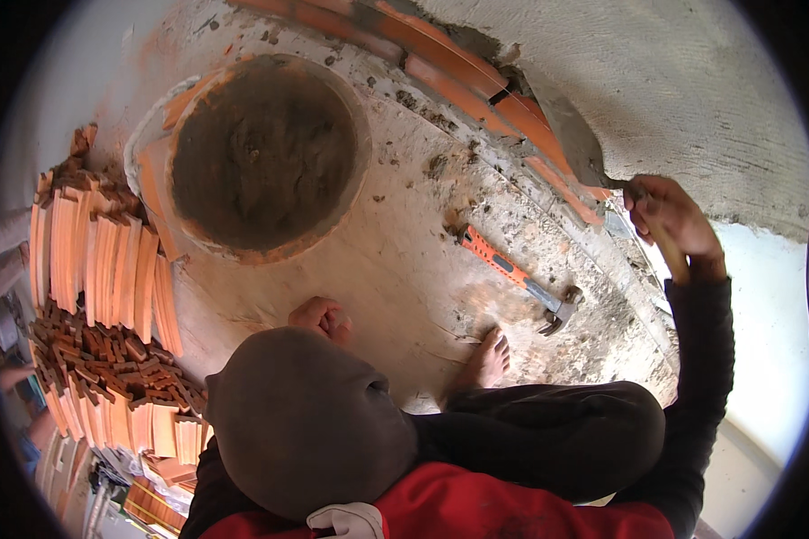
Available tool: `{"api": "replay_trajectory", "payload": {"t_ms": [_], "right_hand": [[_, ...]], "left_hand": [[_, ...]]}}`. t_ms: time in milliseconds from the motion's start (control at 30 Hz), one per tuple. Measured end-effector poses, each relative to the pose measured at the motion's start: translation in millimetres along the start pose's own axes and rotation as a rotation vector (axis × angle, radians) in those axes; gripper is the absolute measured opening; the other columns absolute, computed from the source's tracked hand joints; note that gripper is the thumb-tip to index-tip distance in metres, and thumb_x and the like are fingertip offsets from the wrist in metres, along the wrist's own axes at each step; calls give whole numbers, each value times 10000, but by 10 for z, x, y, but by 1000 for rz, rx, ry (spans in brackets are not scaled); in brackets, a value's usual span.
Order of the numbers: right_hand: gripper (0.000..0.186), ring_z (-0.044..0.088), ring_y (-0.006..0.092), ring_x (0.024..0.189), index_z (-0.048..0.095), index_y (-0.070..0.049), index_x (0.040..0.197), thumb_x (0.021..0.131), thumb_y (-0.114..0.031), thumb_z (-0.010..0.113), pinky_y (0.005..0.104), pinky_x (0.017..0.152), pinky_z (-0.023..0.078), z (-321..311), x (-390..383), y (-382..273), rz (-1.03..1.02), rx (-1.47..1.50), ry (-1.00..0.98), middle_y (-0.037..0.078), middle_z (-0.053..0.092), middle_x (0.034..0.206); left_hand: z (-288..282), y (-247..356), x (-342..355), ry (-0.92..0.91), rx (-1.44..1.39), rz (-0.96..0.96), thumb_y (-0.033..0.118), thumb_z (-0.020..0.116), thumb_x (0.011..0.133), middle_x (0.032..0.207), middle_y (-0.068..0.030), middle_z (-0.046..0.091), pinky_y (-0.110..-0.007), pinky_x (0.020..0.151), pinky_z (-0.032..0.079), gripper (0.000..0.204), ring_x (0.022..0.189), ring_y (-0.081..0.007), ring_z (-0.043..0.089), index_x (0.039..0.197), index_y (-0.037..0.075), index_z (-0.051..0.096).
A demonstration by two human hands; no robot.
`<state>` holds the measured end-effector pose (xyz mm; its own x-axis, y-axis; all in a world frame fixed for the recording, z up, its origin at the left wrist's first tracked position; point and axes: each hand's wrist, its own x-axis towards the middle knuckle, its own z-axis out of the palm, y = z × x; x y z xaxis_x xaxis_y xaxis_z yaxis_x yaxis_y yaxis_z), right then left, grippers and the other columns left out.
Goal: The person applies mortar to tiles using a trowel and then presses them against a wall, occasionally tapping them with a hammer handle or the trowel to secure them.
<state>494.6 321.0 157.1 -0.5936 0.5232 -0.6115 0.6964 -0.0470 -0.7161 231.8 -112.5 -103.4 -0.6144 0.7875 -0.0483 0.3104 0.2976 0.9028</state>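
Note:
My right hand (pixel 670 220) is closed around the pale wooden handle of a trowel (pixel 671 251), at the right end of a low row of orange bricks (pixel 463 67) along the wall. The trowel's dark metal neck meets the wall; I cannot clearly tell its blade from the dark wet mortar there. My left hand (pixel 322 319) is curled just beyond my raised knee, with nothing visible in it. A hammer (pixel 512 269) with an orange and black handle lies on the floor between my hands. Beyond my left hand stands a round bucket (pixel 361 148) filled with grey-brown mortar (pixel 261 153).
Stacks of orange bricks (pixel 108 260) stand at the left, with broken-looking ends upward. Mortar crumbs and debris cover the floor along the wall (pixel 692 99). My bare foot (pixel 490 359) is near the hammer head. Part of another person (pixel 4 260) shows at the left rim.

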Motion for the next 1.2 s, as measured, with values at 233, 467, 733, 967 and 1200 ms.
{"api": "replay_trajectory", "payload": {"t_ms": [233,467,733,967,1200], "right_hand": [[212,653,421,714,597,27,1081,907,-87,635,460,628,510,641,64,237,-320,-815,541,236,647,777],[245,672,425,817,589,5,1124,940,-155,560,512,701,534,841,310,226,-201,-1038,615,230,685,951],[262,673,422,827,571,3,1163,934,-125,579,510,688,537,898,328,255,-251,-1039,640,223,685,960],[302,663,427,814,572,27,1193,934,-124,603,496,677,523,850,384,242,-237,-1077,613,235,676,943],[299,659,429,816,578,32,1189,921,-93,622,481,668,515,867,364,254,-309,-1057,626,231,670,926]], "left_hand": [[-8,11,3,-74,-29,-21,153,743,639,639,-36,555,-271,491,384,237,517,-105,451,828,35,661],[-113,64,40,-134,-54,-28,157,735,666,673,-54,581,-281,507,414,235,542,-125,488,853,39,657],[-123,68,58,-163,-29,-1,156,738,681,716,-66,612,-274,505,421,223,537,-126,499,846,34,650],[-88,36,30,-138,-30,3,155,739,671,727,-75,618,-282,520,431,247,559,-139,515,868,24,667],[-91,30,53,-132,-52,34,163,744,665,713,-71,609,-278,525,425,261,557,-137,499,871,22,671]]}}
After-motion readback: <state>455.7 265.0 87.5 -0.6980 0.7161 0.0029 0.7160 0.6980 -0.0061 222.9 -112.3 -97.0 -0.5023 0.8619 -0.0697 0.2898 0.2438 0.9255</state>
